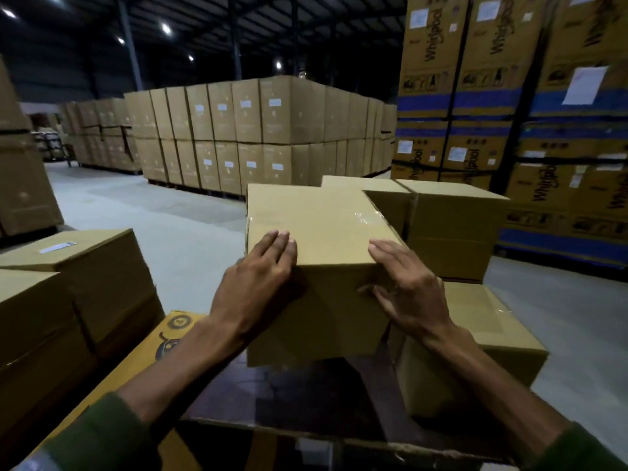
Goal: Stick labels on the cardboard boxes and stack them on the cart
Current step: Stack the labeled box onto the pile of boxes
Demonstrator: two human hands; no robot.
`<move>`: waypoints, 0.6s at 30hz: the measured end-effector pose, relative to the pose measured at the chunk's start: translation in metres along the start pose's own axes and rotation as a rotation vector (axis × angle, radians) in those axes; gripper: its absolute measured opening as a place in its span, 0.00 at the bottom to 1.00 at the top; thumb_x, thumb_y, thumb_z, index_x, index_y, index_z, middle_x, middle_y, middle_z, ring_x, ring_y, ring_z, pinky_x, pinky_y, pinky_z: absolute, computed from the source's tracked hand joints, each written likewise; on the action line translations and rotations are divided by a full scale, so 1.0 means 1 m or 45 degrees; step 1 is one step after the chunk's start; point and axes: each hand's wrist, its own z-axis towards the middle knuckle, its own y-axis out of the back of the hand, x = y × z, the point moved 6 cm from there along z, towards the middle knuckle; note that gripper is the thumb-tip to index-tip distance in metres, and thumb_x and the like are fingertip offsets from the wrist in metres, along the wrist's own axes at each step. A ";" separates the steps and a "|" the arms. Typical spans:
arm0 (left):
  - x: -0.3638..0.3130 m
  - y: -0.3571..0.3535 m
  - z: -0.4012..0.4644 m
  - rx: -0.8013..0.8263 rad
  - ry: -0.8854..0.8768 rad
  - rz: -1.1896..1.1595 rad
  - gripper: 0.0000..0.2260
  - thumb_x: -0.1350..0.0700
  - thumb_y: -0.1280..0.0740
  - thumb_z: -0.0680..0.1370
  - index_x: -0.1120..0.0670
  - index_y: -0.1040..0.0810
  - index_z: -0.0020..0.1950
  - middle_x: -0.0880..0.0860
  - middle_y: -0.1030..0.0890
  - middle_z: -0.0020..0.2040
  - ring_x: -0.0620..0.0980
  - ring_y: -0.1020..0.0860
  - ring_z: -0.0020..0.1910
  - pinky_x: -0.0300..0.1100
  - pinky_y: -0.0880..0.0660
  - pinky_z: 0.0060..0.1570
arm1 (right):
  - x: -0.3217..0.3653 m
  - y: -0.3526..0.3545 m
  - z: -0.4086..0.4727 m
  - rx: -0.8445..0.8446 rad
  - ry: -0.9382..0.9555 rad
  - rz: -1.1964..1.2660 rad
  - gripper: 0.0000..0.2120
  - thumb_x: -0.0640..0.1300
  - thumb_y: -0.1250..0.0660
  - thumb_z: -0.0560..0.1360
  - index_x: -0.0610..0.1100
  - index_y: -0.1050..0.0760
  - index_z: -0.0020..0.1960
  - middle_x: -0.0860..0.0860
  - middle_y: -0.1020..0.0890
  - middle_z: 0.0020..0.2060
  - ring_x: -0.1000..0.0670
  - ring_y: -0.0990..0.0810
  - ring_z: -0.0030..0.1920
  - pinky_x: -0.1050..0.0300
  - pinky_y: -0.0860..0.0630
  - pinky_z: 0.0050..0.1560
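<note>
Hands first: the left hand (261, 283) lies on the near left corner of a cardboard box (316, 253), fingers straight and together, draped over the top edge, palm against the near face. The right hand (404, 294) mirrors it at the near right corner, fingers flat on the top, thumb spread down the front face. Neither hand curls round anything; both press open-palmed on the carton, which looks like the way one steadies or slides a box rather than lifts it. Whether the box is resting on something or partly carried I cannot tell, since its underside is in shadow.

The box sits centre, just beyond a dark surface (306, 396) near the person. Its top is sealed with clear tape (365, 215) along the seam, and no label shows on the faces in view, so labelling seems not yet done on this one. Its contents are hidden.

To the right and below lies another sealed carton (489, 338), and beyond it, to the far right, more plain boxes (452, 229) stand stacked, touching one another. On the near left is a separate stack (78, 287) whose top box carries a white label (57, 247), probably finished ones; whether a cart is under them cannot be seen. A yellow printed carton (163, 338) pokes out between that stack and the left forearm.

Far off, palletised cartons (258, 134) fill the warehouse floor, with tall printed appliance boxes (492, 90) on the far right.
</note>
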 end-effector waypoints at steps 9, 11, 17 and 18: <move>-0.118 0.021 0.062 -0.107 -0.115 -0.090 0.35 0.43 0.34 0.79 0.55 0.44 0.80 0.54 0.43 0.80 0.51 0.47 0.79 0.52 0.32 0.69 | -0.094 0.116 -0.010 0.007 -0.007 -0.206 0.34 0.45 0.22 0.67 0.41 0.28 0.71 0.44 0.24 0.68 0.43 0.28 0.70 0.44 0.26 0.65; -0.139 0.013 0.075 -0.092 -0.152 -0.129 0.35 0.44 0.34 0.79 0.55 0.45 0.80 0.53 0.44 0.80 0.51 0.48 0.79 0.50 0.35 0.71 | -0.116 0.129 -0.015 0.035 -0.030 -0.229 0.34 0.48 0.23 0.68 0.43 0.29 0.71 0.46 0.25 0.69 0.44 0.28 0.70 0.40 0.23 0.62; -0.187 -0.020 0.113 -0.053 -0.248 -0.247 0.34 0.45 0.34 0.80 0.55 0.46 0.80 0.54 0.44 0.80 0.51 0.47 0.79 0.52 0.36 0.71 | -0.169 0.151 -0.037 0.080 -0.149 -0.297 0.35 0.50 0.21 0.67 0.45 0.28 0.70 0.47 0.24 0.68 0.44 0.27 0.69 0.38 0.21 0.58; -0.194 -0.024 0.119 -0.048 -0.262 -0.266 0.34 0.45 0.34 0.80 0.55 0.46 0.80 0.55 0.44 0.80 0.52 0.47 0.79 0.53 0.36 0.72 | -0.176 0.154 -0.040 0.087 -0.161 -0.309 0.34 0.49 0.21 0.67 0.44 0.27 0.70 0.47 0.23 0.68 0.44 0.26 0.68 0.38 0.21 0.57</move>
